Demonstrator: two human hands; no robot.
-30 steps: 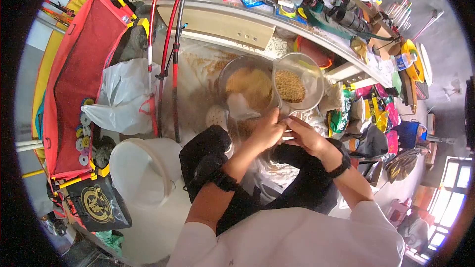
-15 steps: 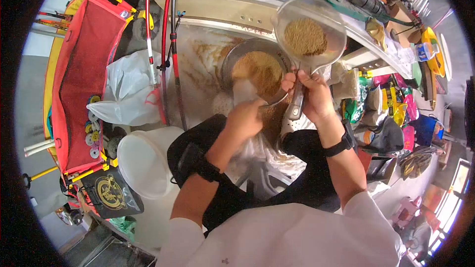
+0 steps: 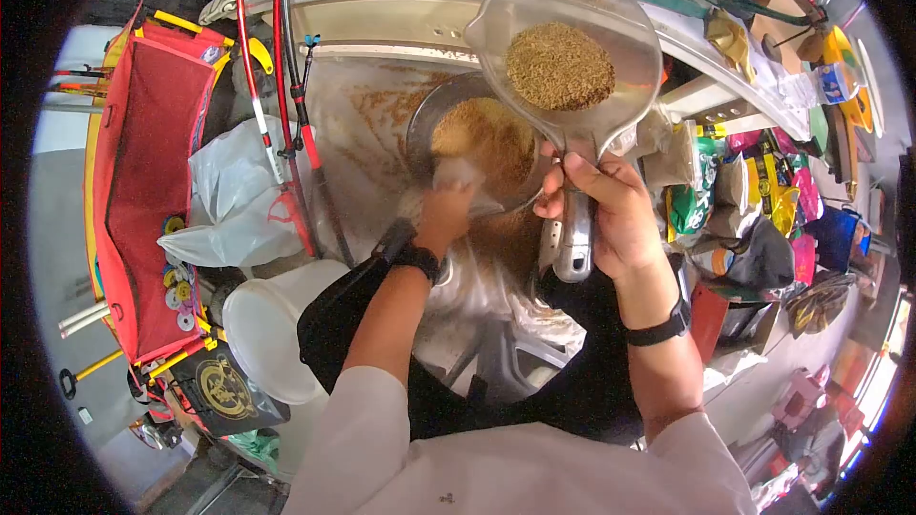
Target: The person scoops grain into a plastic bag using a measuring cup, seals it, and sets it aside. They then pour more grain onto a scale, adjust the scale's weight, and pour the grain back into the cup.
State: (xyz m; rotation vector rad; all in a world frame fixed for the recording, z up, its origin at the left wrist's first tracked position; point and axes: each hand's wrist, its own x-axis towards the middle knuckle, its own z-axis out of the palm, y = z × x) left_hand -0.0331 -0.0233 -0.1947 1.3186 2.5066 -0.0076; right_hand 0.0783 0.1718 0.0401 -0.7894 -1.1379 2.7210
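My right hand (image 3: 606, 215) grips the grey handle of a clear plastic scoop (image 3: 572, 38), held up high with brown granules piled in it. Below it stands a clear round container (image 3: 477, 148) filled with lighter brown crumb. My left hand (image 3: 448, 210) reaches down to the near rim of that container and touches a pale plastic bag edge there; its fingers are partly hidden. Both wrists wear black bands.
A cluttered counter edge (image 3: 401, 10) runs across the top. Red rods (image 3: 286, 105) lean at the left beside a red fabric case (image 3: 153, 172), a white plastic bag (image 3: 239, 191) and a white bucket lid (image 3: 267, 324). Colourful packets (image 3: 735, 191) crowd the right.
The scoop has risen and come nearer, with my right hand alone on its handle. My left hand has let go and moved forward to the container's near rim.
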